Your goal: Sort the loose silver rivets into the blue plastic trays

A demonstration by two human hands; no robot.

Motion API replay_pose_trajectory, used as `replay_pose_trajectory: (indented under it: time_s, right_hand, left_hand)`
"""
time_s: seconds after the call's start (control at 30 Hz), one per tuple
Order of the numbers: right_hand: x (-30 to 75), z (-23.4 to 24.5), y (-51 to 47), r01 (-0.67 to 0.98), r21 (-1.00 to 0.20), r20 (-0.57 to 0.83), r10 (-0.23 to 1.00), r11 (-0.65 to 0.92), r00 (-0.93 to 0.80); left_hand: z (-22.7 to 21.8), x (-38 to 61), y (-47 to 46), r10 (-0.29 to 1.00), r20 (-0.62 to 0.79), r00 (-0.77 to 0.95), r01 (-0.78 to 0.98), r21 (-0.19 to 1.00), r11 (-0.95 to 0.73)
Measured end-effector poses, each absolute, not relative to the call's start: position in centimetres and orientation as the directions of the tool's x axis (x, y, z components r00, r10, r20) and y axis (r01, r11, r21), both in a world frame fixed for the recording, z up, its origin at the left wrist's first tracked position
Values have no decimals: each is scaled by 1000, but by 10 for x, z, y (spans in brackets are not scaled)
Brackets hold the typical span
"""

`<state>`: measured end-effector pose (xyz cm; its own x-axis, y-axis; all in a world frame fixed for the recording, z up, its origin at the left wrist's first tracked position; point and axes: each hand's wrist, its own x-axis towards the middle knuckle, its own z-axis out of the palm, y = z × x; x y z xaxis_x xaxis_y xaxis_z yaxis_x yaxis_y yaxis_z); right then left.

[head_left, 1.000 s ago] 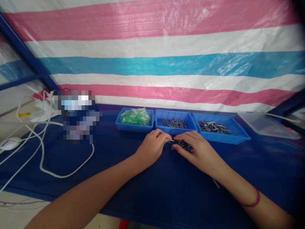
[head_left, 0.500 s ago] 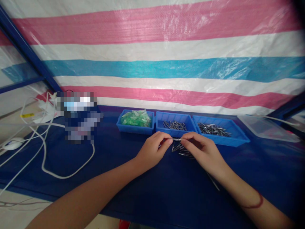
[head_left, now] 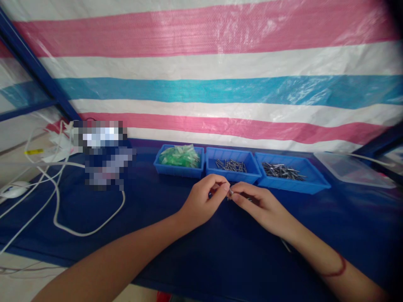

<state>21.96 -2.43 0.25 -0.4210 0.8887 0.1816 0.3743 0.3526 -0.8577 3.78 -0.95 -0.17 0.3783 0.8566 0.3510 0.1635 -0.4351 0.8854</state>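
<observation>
My left hand (head_left: 205, 198) pinches a thin metal pin (head_left: 231, 191) between thumb and forefinger. From the other side my right hand (head_left: 265, 208) closes its thumb and forefinger on the same pin, the fingertips of both hands almost meeting. Most of the pin is covered by fingers, so its exact kind is unclear. Loose metal pieces on the table are mostly hidden behind my right hand. Just beyond the hands, a middle blue bin (head_left: 217, 171) and a right blue bin (head_left: 310, 184) hold slim metal pins.
A left blue bin (head_left: 179, 171) contains green and clear plastic pieces. A thin rod (head_left: 286, 245) lies under my right forearm on the blue table (head_left: 201, 256). White cables (head_left: 58, 205) tangle at the left beside a blurred-out object. A clear plastic lid (head_left: 352, 170) lies at the right.
My hands have come closer together, the right one shifting left and slightly down. The pin between them, formerly level and more visible, is now tilted and mostly covered.
</observation>
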Motion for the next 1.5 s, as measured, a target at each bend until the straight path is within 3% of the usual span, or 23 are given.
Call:
replay_pose_trajectory:
  time_s: [0.17, 0.47, 0.6, 0.77, 0.93, 1.07, 1.3, 1.5]
  right_hand:
    - [221, -3, -22, 358, -871, 188, 901, 337, -392]
    - [226, -1, -17, 372, -878, 262, 953, 301, -152]
    - [251, 8, -8, 528, -789, 388, 921, 315, 30]
    - [305, 15, 4, 762, -634, 514, 807, 129, 291]
    - [339, 7, 17, 933, -342, 582, 805, 111, 118]
    - [325, 11, 14, 945, -279, 648, 760, 172, 53]
    - [276, 22, -6, 916, -227, 727, 683, 332, -67]
    - [250, 14, -14, 808, -258, 679, 695, 529, -238]
  left_hand:
    - [-3, 38, -10, 843, 395, 366, 204, 849, -486]
    - [-5, 35, -7, 841, 406, 358, 344, 780, -522]
    - [-9, 31, -4, 817, 419, 397, 472, 670, -573]
    - [-9, 27, -3, 807, 394, 440, 641, 491, -589]
    - [-9, 24, -4, 818, 319, 479, 762, 312, -567]
    - [-11, 23, -3, 810, 291, 509, 773, 258, -579]
    - [-13, 20, 6, 791, 295, 535, 737, 294, -608]
    - [-11, 22, 4, 794, 296, 531, 756, 257, -602]
